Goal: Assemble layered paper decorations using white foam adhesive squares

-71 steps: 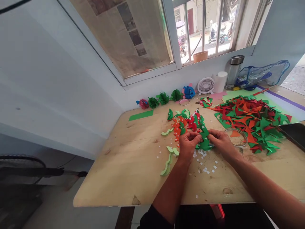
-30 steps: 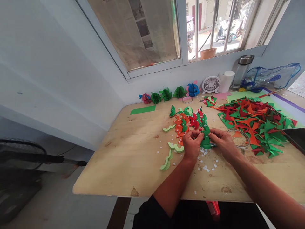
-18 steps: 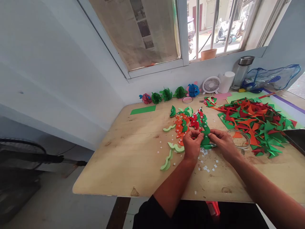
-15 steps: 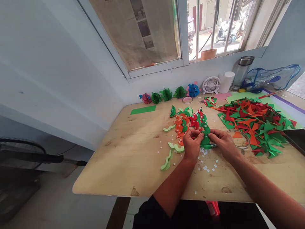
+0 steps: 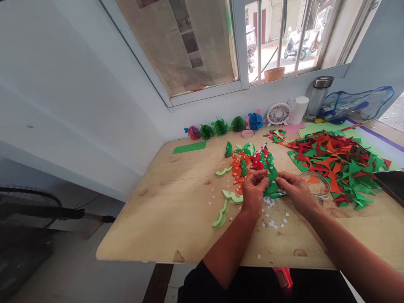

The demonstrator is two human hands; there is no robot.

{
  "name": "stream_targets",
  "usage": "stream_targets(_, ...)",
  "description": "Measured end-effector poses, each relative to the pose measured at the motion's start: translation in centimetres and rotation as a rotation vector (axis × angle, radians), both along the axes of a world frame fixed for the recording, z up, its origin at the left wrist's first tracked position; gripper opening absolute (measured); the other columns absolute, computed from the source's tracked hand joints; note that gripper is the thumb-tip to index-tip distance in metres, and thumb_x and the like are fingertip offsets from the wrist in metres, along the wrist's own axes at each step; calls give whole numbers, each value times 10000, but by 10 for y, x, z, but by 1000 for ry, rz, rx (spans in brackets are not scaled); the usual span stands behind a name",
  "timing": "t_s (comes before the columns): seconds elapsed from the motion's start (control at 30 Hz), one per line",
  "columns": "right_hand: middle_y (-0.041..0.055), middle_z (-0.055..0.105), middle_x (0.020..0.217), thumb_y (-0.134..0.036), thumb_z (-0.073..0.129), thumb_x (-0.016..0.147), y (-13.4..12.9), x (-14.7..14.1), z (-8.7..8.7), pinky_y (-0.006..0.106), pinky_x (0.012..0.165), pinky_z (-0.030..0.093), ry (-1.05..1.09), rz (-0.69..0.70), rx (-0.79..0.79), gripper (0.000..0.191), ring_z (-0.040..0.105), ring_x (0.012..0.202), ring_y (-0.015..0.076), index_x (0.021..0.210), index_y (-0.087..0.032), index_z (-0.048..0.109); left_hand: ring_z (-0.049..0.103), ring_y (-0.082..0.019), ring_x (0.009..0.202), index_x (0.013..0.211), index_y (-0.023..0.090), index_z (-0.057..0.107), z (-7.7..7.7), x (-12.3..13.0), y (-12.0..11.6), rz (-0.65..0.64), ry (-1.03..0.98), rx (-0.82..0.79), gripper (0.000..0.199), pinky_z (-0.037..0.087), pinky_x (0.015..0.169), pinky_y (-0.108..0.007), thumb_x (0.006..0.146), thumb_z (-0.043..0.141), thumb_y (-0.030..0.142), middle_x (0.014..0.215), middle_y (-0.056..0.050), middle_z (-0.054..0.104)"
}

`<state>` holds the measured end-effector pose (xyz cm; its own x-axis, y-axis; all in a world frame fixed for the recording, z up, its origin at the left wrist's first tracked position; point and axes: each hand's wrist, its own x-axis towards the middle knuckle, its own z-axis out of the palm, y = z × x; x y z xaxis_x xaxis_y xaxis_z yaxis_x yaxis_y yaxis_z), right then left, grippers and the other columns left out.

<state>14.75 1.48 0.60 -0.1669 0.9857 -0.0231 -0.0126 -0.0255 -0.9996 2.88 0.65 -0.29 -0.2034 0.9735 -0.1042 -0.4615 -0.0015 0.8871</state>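
Observation:
A dark green wavy paper cutout (image 5: pixel 270 183) is held between my two hands above the table. My left hand (image 5: pixel 253 190) pinches its left edge with thumb and fingertips. From the other side my right hand (image 5: pixel 293 188) grips its right edge, fingers closed. Small white squares show on the green paper. Just beyond my hands lie orange cutouts (image 5: pixel 236 164) and red cutouts (image 5: pixel 257 162), dotted with similar white squares. Loose white squares (image 5: pixel 274 223) are scattered on the wood near my wrists. Pale green wavy strips (image 5: pixel 221 213) lie left of my left hand.
A large heap of red, orange and green paper scraps (image 5: pixel 337 164) covers the table's right side. A roll of tape (image 5: pixel 328 187) lies beside it. Along the wall stand several paper balls (image 5: pixel 220 126), a small fan (image 5: pixel 278 114) and a glass bottle (image 5: pixel 318 99). A green strip (image 5: pixel 189 147) lies back left.
The view has shifted slightly. Both hands stay at the green cutout, with only a small change in the fingers and the paper's angle.

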Motion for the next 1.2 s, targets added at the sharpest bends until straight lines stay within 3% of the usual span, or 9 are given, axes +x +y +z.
stream_targets(0.2, 17, 670, 641, -382, 654, 686, 4, 3, -6, 245, 547, 453, 157, 54, -81, 239, 555, 537, 130, 781, -170, 708, 527, -69, 559, 812, 164, 687, 2, -4, -2, -98, 72, 89, 238, 424, 551, -185, 616, 738, 291, 654, 10, 613)
stream_targets(0.87, 45, 706, 711, -428, 706, 660, -2, 3, 6, 255, 618, 468, 329, 107, -217, 272, 614, 615, 152, 750, -171, 701, 553, -97, 599, 844, 174, 674, 11, -21, -1, -296, 138, 157, 326, 462, 608, -226, 580, 783, 332, 667, 8, 604)
stream_targets(1.0, 30, 690, 663, -399, 720, 658, -3, 2, 8, 238, 597, 459, 348, 125, -229, 251, 588, 576, 128, 750, -166, 709, 536, -98, 610, 893, 181, 682, 7, -27, 1, -331, 259, 212, 316, 442, 602, -224, 618, 761, 315, 672, 5, 587)
stream_targets(1.2, -10, 608, 563, -386, 726, 632, 0, 4, 3, 206, 521, 401, 267, 83, -184, 245, 506, 517, 92, 689, -150, 697, 523, -100, 629, 862, 176, 678, 6, -32, 2, -285, 460, 268, 228, 420, 598, -221, 671, 714, 295, 712, -4, 590)
